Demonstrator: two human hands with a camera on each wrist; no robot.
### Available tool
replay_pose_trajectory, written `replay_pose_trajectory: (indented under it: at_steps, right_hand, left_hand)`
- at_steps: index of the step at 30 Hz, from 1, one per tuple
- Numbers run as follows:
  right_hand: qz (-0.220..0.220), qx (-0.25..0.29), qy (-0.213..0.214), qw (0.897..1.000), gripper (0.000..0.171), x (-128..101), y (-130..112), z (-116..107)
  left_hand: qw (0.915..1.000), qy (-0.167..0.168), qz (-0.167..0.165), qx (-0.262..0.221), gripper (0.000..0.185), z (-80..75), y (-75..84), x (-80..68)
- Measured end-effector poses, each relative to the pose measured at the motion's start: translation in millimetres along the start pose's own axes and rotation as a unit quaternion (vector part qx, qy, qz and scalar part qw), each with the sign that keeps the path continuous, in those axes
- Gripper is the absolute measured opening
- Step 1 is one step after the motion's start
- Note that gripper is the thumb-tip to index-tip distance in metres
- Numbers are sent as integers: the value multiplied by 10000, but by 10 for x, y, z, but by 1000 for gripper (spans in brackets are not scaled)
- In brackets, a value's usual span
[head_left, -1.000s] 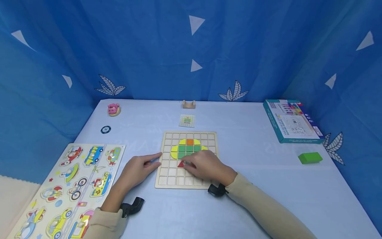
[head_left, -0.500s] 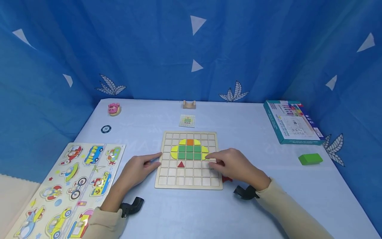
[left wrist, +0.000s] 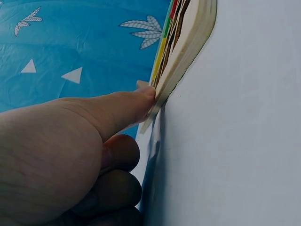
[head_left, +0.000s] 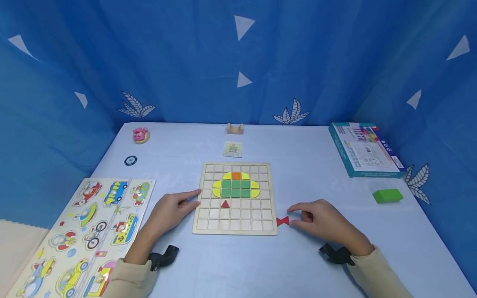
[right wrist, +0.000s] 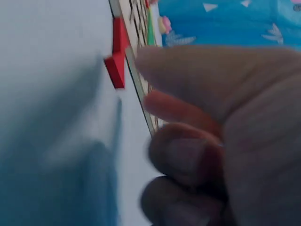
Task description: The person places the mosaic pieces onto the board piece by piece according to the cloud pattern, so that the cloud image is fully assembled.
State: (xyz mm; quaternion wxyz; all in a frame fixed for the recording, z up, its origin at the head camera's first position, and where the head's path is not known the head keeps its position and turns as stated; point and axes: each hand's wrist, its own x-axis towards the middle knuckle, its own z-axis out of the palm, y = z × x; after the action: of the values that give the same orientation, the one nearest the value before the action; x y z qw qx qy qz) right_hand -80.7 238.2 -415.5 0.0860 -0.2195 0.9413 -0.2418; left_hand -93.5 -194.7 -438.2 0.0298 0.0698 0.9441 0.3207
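The wooden grid board (head_left: 208, 214) bears green squares (head_left: 236, 188), an orange square (head_left: 236, 176), yellow rounded pieces (head_left: 217, 189) and one red triangle (head_left: 225, 204) lower down. My left hand (head_left: 173, 210) touches the board's left edge with extended index finger and thumb; in the left wrist view, the thumb (left wrist: 129, 106) lies at the edge. Beside the lower right corner, two red triangles (head_left: 285, 220) lie tip to tip on the table. Close to their right side is my right hand (head_left: 323, 220), its thumb and index finger apart and nothing between them.
Behind the board lie a small pattern card (head_left: 232, 149) and a wooden holder (head_left: 235, 128). A picture puzzle board (head_left: 108, 219) is at left, below a round dark disc (head_left: 131, 160) and pink figurine (head_left: 140, 135). At right are a flat box (head_left: 367, 149) and green block (head_left: 387, 195).
My right hand has let go of the red triangle on the board and moved right, off the board, to the two red triangles. The left hand stays at the edge.
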Motion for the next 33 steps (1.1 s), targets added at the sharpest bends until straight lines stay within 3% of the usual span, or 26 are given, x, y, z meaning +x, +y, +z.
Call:
replay_pose_trajectory:
  at_steps: [5, 14, 27, 33]
  right_hand:
    - [64, 150, -220, 9996, 30, -2, 43, -11]
    - [-130, 54, -116, 9998, 16, 18, -2, 90]
    - [-220, 194, -134, 9995, 29, 16, -29, 139]
    - [-352, 106, -70, 9993, 22, 22, -42, 148]
  left_hand:
    - [10000, -4, 37, -26, 43, -8, 2, 0]
    - [10000, 7, 41, -4, 43, -5, -7, 0]
    - [10000, 15, -12, 6, 43, 1, -5, -2]
    - [10000, 19, -45, 23, 43, 9, -8, -3]
